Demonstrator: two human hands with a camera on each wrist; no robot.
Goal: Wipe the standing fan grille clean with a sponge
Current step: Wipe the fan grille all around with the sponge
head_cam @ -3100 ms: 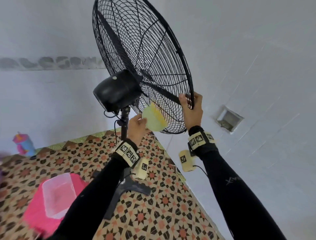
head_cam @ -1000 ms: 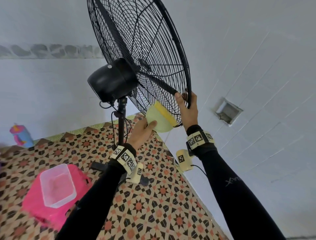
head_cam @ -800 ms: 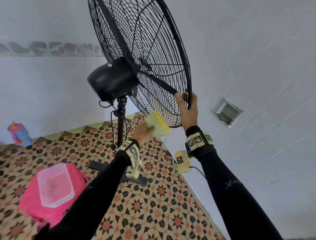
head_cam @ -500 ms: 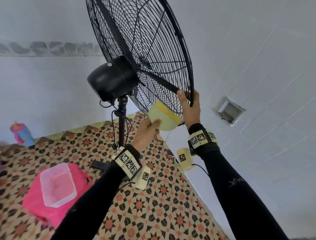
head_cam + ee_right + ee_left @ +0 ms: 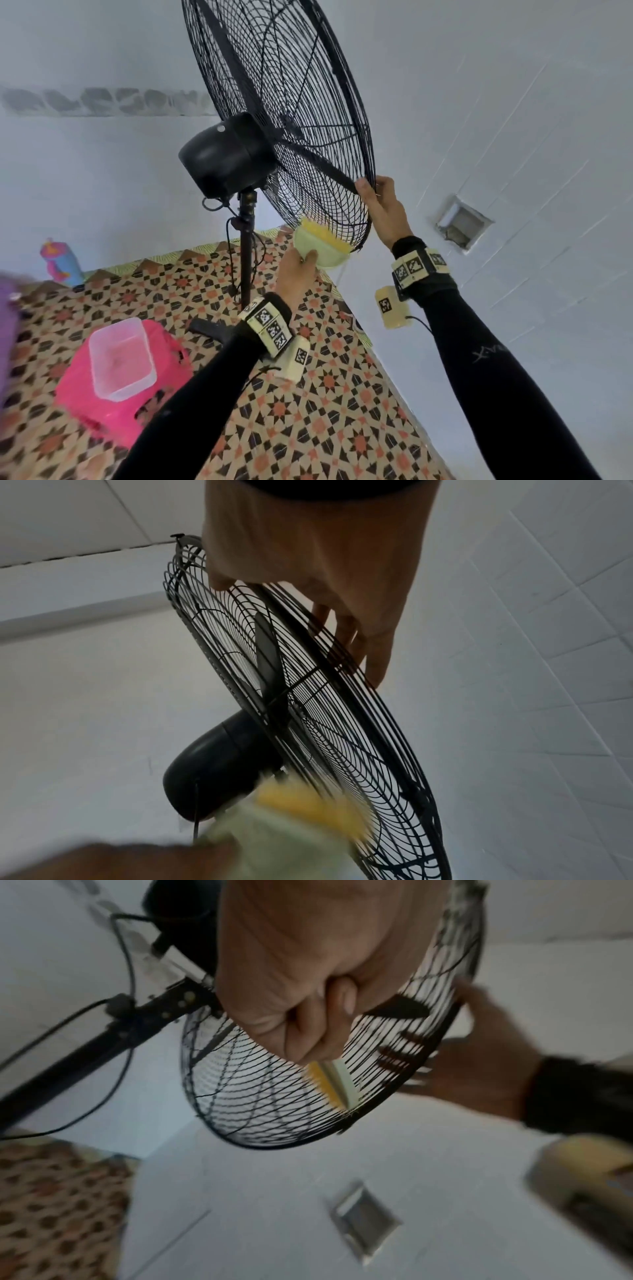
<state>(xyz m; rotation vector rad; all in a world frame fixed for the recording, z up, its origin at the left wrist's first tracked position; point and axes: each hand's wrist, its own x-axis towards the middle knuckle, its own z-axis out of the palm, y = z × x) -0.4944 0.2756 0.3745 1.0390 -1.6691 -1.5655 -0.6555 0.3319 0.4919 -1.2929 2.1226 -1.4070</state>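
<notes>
Pressing soft yellow-green sponge (image 5: pixel 322 247) held in left hand (image 5: pixel 295 274) against round black wire grille (image 5: pixel 291 102), right hand (image 5: pixel 385 209) gripping rim.

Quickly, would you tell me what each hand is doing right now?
Left hand: closed, holding the sponge against the grille.
Right hand: closed, gripping the grille rim.

Both arms reach up and forward in black sleeves, each wrist wrapped in a band of printed markers. The left hand (image 5: pixel 297 270) is raised with its fingers curled round the sponge (image 5: pixel 320 247), thumb pressed on the near face (the wrist view is blurred). The right hand (image 5: pixel 383 209) sits higher, thumb on one side of the grille rim (image 5: pixel 369 171) and fingers (image 5: pixel 356 639) hooked over the other.
</notes>
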